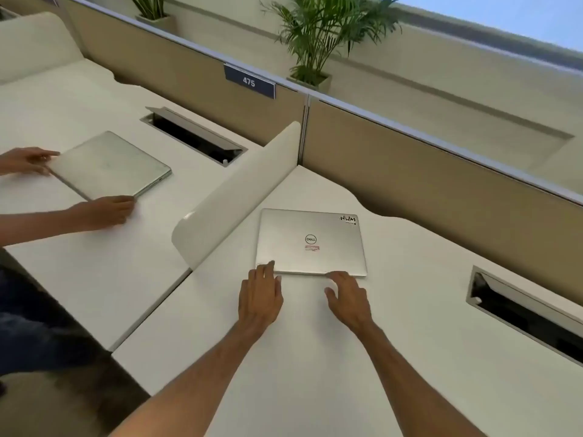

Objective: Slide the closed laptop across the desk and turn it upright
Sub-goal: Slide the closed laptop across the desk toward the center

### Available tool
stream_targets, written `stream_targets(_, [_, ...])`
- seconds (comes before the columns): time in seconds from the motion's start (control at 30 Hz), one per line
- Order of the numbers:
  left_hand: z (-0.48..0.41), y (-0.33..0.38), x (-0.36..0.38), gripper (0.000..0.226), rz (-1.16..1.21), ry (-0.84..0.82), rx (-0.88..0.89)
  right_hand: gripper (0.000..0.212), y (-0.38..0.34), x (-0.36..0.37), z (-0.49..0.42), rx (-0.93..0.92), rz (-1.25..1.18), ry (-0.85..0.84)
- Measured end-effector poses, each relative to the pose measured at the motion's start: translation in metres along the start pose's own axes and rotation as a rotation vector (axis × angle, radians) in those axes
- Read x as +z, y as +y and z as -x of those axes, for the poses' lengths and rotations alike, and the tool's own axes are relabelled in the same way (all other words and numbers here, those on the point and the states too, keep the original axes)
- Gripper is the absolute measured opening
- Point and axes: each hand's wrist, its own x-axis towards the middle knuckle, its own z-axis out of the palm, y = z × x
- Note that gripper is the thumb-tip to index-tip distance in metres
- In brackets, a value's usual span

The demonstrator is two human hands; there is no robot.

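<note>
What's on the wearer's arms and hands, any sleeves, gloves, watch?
Nothing worn that shows. Left hand and right hand are bare: no gloves, rings or watch visible. Both forearms are bare to the bottom frame edge, with no sleeve in view. No cables or markers on them.

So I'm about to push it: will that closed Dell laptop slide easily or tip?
The Dell laptop lies flat and thin on the smooth white desk, so it probably slides readily and won't tip. Its metal lid looks rigid and likely slick. With the left hand and right hand only at its near edge, uneven pushing could swivel it.
</note>
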Motion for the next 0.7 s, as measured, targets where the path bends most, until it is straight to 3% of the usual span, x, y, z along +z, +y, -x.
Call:
stream_targets(0.5, [-0.119,-0.011,0.009,0.05,0.06,-0.042,-0.095,0.041,0.011,-0.023,-0.126,0.219,-0.135,0.153])
stream_targets(0.7, [-0.143,0.006,0.018,0.055,0.273,-0.029,-0.308,0.048,0.031,-0.032,-0.141,0.389,-0.248,0.236])
